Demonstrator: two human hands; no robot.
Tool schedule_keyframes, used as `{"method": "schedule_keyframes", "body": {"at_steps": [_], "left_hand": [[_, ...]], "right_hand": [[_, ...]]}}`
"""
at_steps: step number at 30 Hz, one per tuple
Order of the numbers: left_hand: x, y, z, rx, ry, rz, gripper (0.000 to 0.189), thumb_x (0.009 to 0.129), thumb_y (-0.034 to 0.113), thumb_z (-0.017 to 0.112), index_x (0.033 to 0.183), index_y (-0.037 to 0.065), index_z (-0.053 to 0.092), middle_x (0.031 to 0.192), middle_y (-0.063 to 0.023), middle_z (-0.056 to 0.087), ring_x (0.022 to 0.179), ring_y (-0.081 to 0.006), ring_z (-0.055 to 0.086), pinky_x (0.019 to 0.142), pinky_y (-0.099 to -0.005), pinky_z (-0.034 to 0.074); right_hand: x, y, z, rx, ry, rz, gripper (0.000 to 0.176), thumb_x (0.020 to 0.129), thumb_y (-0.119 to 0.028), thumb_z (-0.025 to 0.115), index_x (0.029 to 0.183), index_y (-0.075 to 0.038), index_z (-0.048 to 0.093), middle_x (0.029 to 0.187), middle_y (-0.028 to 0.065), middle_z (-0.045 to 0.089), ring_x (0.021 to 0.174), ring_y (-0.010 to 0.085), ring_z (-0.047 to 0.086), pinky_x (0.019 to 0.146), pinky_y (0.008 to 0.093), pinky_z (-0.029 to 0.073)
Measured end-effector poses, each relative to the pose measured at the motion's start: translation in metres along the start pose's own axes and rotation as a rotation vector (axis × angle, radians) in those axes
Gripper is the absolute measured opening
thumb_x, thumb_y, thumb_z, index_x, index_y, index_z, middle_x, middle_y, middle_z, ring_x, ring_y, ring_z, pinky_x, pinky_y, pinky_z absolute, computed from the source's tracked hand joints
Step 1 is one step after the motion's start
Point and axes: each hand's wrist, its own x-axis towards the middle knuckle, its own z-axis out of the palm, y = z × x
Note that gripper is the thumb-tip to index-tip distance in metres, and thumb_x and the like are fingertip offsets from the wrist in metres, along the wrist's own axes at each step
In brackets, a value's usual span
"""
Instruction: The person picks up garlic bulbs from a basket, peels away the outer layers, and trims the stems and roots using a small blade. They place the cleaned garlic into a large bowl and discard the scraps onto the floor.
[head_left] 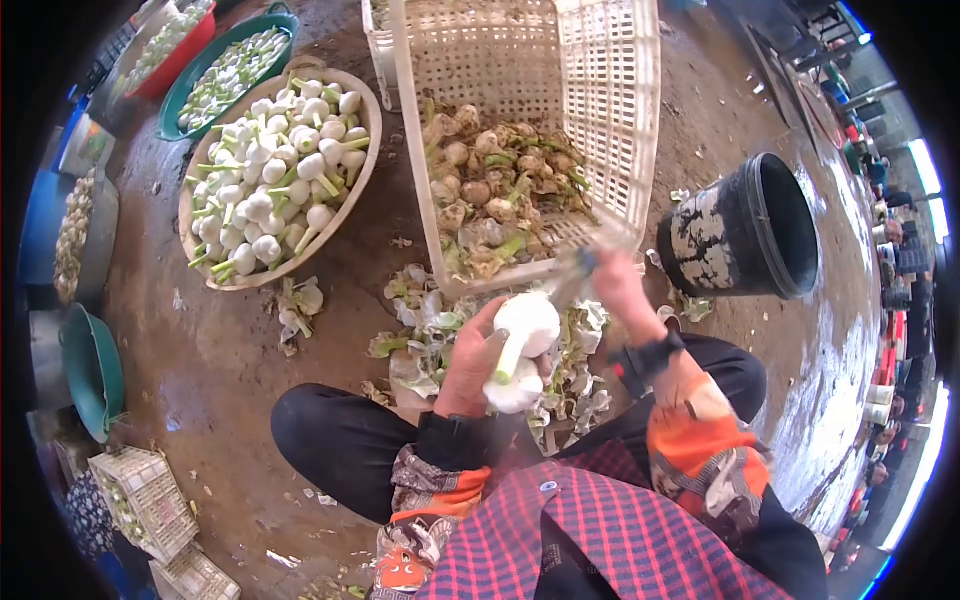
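My left hand (468,365) is wrapped around peeled white garlic bulbs; an upper garlic bulb (530,320) with a pale green stem lies against a lower garlic bulb (514,388). To the right, my right hand (620,285) is closed and blurred by motion. It grips what looks like a small knife (570,284), its blade smeared and close to the upper bulb. Just beyond both hands, a white plastic crate (428,215) lies tipped towards me, with unpeeled garlic (500,185) in brown skins inside. Loose garlic skins (425,340) are strewn below the hands.
At the left, a round basin (368,165) is heaped with white garlic. Behind it stand a green tub (165,120) and a red tub (190,50), both holding garlic. A black bucket (715,230) leans at the right. More crates (150,500) sit at lower left.
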Motion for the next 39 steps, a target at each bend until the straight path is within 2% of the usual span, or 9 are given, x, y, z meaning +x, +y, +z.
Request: {"method": "schedule_keyframes", "body": {"at_steps": [1,2,5,10,16,23,27,34,39], "left_hand": [[0.002,-0.002,-0.001,-0.01,0.004,0.033,0.052,0.082,0.025,0.066,0.121,-0.001,0.044,0.097,-0.0209,0.061,0.062,-0.0315,0.065,0.053,-0.0396,0.057],[0.002,0.0,0.003,-0.037,0.036,0.026,0.05,0.082,0.023,0.064,0.121,-0.001,0.044,0.096,-0.0193,0.061,0.062,-0.0299,0.065,0.053,-0.0378,0.056],[0.0,0.004,0.009,-0.118,0.107,-0.001,0.042,0.086,0.016,0.057,0.123,0.002,0.044,0.094,-0.0145,0.061,0.063,-0.026,0.064,0.054,-0.0341,0.054],[0.005,0.002,0.022,0.069,0.228,-0.018,0.034,0.088,0.01,0.053,0.12,0.004,0.046,0.095,-0.0082,0.06,0.069,-0.0187,0.064,0.059,-0.0307,0.054],[0.002,0.003,0.016,0.141,0.176,-0.125,0.035,0.084,0.007,0.059,0.117,0.003,0.049,0.096,-0.0025,0.06,0.085,-0.0093,0.058,0.073,-0.0255,0.049],[0.002,-0.006,0.032,0.788,0.084,0.103,0.091,0.061,-0.003,0.074,0.139,0.002,0.027,0.109,-0.0095,0.055,0.095,-0.0184,0.06,0.08,-0.0294,0.051],[0.01,-0.004,0.028,0.721,0.258,0.336,0.093,0.06,-0.001,0.078,0.138,0.0,0.027,0.115,-0.0131,0.052,0.102,-0.0203,0.058,0.083,-0.0304,0.05],[0.032,0.008,-0.008,-0.351,0.199,0.114,0.054,0.082,0.042,0.056,0.118,0.001,0.051,0.102,-0.0214,0.061,0.083,-0.0358,0.065,0.052,-0.0398,0.057],[0.048,0.037,-0.028,-0.623,-0.085,0.352,0.061,0.086,0.056,0.046,0.12,0.007,0.053,0.115,-0.0205,0.058,0.113,-0.0509,0.046,0.057,-0.049,0.054]], "right_hand": [[-0.001,-0.044,-0.013,-0.52,-0.443,0.217,0.021,0.083,-0.017,0.055,0.096,-0.007,0.068,0.094,0.0147,0.065,0.088,0.0293,0.062,0.076,0.0365,0.049],[-0.02,-0.042,-0.016,-0.455,-0.217,-0.208,0.019,0.082,-0.012,0.058,0.098,-0.006,0.068,0.099,0.0161,0.065,0.092,0.0284,0.062,0.082,0.033,0.047],[-0.02,-0.08,-0.037,0.343,-0.212,-0.036,0.028,0.079,-0.001,0.06,0.106,-0.006,0.065,0.105,0.0162,0.062,0.098,0.0313,0.059,0.086,0.0358,0.046],[-0.015,-0.134,-0.064,-0.209,-0.168,-0.707,0.033,0.069,-0.004,0.059,0.102,0.0,0.057,0.087,0.0108,0.057,0.086,0.0284,0.059,0.076,0.036,0.049],[-0.013,-0.125,-0.05,-0.347,-0.073,-0.788,0.014,0.068,-0.009,0.057,0.08,-0.005,0.051,0.073,0.0069,0.05,0.074,0.0232,0.056,0.067,0.0355,0.048],[0.057,-0.076,-0.058,-0.518,0.136,-0.303,0.017,0.072,0.001,0.054,0.088,-0.003,0.057,0.084,0.014,0.06,0.082,0.0311,0.06,0.067,0.0399,0.048],[0.029,-0.099,-0.086,-0.585,-0.837,-0.072,0.023,0.078,-0.006,0.057,0.099,-0.003,0.064,0.091,0.0159,0.064,0.087,0.0303,0.062,0.074,0.0368,0.049],[0.112,-0.071,-0.048,0.05,-0.443,-0.066,0.028,0.083,-0.004,0.051,0.108,-0.004,0.064,0.095,0.0127,0.067,0.085,0.0191,0.062,0.079,0.0297,0.047],[0.213,-0.085,0.01,0.292,-0.216,0.109,0.042,0.076,0.004,0.048,0.116,-0.002,0.058,0.102,0.0186,0.064,0.098,0.0268,0.06,0.088,0.0324,0.044]]}}
